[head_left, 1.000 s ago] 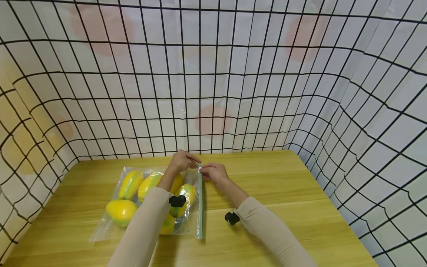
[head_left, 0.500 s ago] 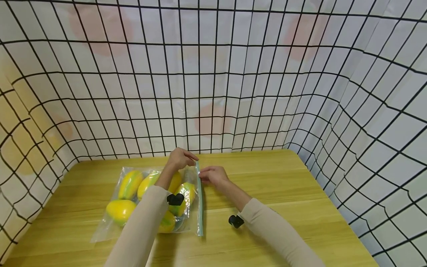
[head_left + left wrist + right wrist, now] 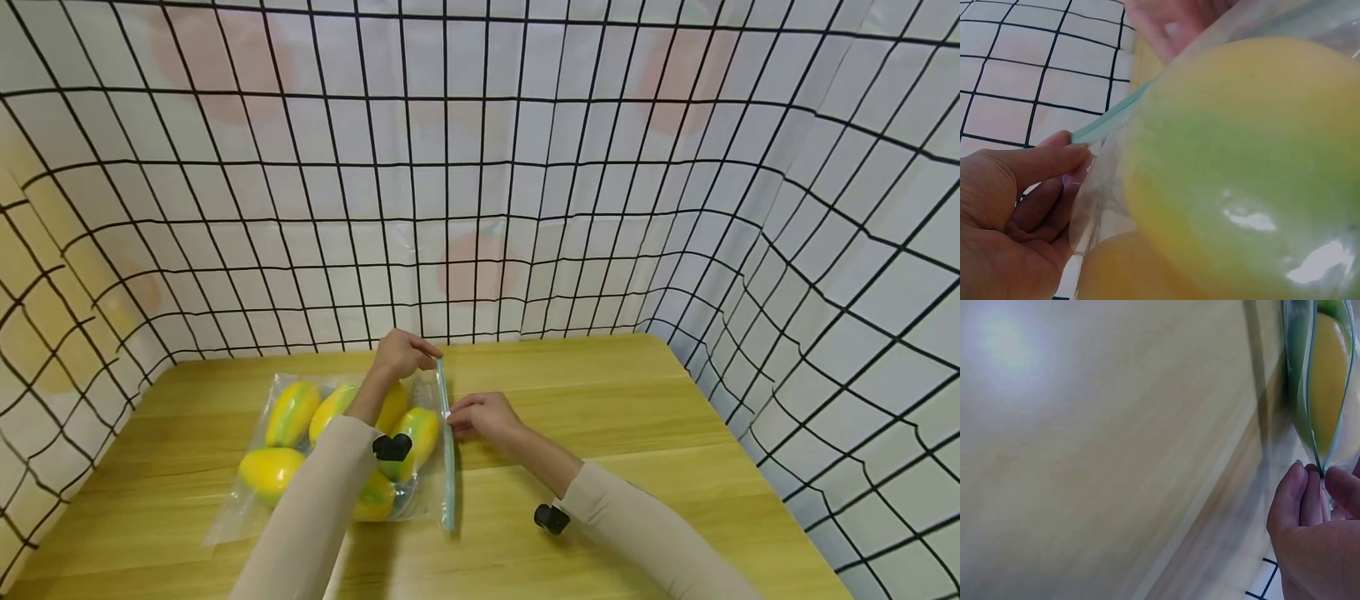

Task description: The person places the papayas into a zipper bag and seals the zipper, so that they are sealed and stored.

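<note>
A clear zip bag [image 3: 431, 500] lies on the table with several yellow-green mangoes [image 3: 272, 473] inside. Its pale teal zip strip [image 3: 449, 483] runs along the right side. My left hand [image 3: 405, 353] pinches the far end of this strip between thumb and fingers, as the left wrist view shows close up. Partway down the strip, my right hand [image 3: 486, 417] pinches the zip at a small white slider [image 3: 448, 415]. In the right wrist view the bag's two lips part beyond the right fingertips [image 3: 1297, 478], with a mango [image 3: 1327, 381] behind them. My left forearm covers some of the fruit.
The wooden table [image 3: 637, 417] extends on both sides of the bag. Black grid netting [image 3: 480, 192] over a pale backing rises behind the table and along its sides. A small black wrist camera [image 3: 551, 518] sits at the right cuff, another [image 3: 392, 447] at the left.
My right hand has slid along the zip strip toward the near edge, taking the white slider with it. My left hand has shifted slightly left and away, still pinching the strip's far end.
</note>
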Motion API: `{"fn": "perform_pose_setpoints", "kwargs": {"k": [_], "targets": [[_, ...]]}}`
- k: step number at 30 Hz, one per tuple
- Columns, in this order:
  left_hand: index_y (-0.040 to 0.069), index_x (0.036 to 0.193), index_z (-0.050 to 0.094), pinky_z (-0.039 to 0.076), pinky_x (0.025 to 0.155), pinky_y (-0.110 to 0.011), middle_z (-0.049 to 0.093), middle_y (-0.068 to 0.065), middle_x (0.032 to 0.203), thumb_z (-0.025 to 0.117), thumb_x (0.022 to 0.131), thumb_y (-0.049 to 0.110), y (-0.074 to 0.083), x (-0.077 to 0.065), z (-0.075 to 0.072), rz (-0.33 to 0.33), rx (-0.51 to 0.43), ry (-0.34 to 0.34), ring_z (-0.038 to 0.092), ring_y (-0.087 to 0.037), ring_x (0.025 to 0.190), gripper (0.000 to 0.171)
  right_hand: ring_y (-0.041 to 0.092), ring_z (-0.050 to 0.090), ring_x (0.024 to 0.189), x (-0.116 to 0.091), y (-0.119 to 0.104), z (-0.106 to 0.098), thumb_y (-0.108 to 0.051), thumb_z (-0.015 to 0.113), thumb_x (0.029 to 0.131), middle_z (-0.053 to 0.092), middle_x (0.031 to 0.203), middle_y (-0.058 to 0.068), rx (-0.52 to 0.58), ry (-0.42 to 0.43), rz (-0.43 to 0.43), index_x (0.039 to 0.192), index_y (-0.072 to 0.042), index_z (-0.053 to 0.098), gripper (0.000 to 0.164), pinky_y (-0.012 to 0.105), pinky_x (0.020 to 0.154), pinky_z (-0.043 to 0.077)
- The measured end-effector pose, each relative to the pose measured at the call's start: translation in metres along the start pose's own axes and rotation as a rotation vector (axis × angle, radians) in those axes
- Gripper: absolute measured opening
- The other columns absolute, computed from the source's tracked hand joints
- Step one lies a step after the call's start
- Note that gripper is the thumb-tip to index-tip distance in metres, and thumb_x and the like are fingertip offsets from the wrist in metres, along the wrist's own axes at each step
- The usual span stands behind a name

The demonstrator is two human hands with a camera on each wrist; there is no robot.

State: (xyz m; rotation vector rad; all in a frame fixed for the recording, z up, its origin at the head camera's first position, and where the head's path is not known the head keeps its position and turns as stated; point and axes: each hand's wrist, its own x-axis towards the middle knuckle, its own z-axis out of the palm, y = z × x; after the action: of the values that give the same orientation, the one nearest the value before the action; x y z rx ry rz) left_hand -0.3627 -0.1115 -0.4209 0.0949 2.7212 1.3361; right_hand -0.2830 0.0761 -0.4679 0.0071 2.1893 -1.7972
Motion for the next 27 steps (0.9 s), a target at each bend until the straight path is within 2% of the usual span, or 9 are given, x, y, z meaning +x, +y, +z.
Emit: {"fn": "perform_pose_setpoints", "kwargs": {"k": [8,12,22,27], "targets": [[0.012,0.094,0.083,0.049,0.07,-0.027,0.079,-0.009,0.094,0.078,0.085,0.008,0.003,-0.001,0.001,0.0,0.001,0.062,0.069,-0.025,0.093,0.012,0.015,0.07,0.072,-0.022,0.006,-0.004,-0.003,0.072,0.087,0.073,0.084,0.007,-0.004,-0.076,0.012,0.097,0.008,0.074,0.015,0.035,0.076,0.063],[0.012,0.095,0.083,0.046,0.066,-0.025,0.079,-0.01,0.094,0.078,0.086,0.008,0.002,-0.001,0.0,0.001,-0.007,0.083,0.07,-0.025,0.091,0.011,0.016,0.07,0.072,-0.031,0.009,-0.007,-0.004,0.073,0.087,0.072,0.084,0.008,-0.003,-0.119,0.026,0.097,0.007,0.074,0.015,0.036,0.076,0.063],[0.01,0.098,0.082,0.052,0.081,-0.034,0.076,-0.014,0.105,0.076,0.088,0.007,0.004,-0.003,-0.004,-0.019,-0.049,0.08,0.068,-0.029,0.097,0.012,0.016,0.07,0.071,-0.054,0.013,-0.014,-0.003,0.073,0.086,0.071,0.081,0.007,-0.019,-0.24,0.061,0.094,0.007,0.072,0.013,0.037,0.077,0.063],[0.009,0.098,0.083,0.053,0.078,-0.031,0.076,-0.013,0.108,0.077,0.087,0.007,0.004,-0.003,-0.006,-0.007,-0.042,0.115,0.068,-0.028,0.099,0.013,0.017,0.071,0.073,-0.062,0.018,-0.016,-0.003,0.073,0.086,0.072,0.082,0.007,-0.022,-0.297,0.091,0.094,0.006,0.071,0.011,0.037,0.077,0.063]]}}
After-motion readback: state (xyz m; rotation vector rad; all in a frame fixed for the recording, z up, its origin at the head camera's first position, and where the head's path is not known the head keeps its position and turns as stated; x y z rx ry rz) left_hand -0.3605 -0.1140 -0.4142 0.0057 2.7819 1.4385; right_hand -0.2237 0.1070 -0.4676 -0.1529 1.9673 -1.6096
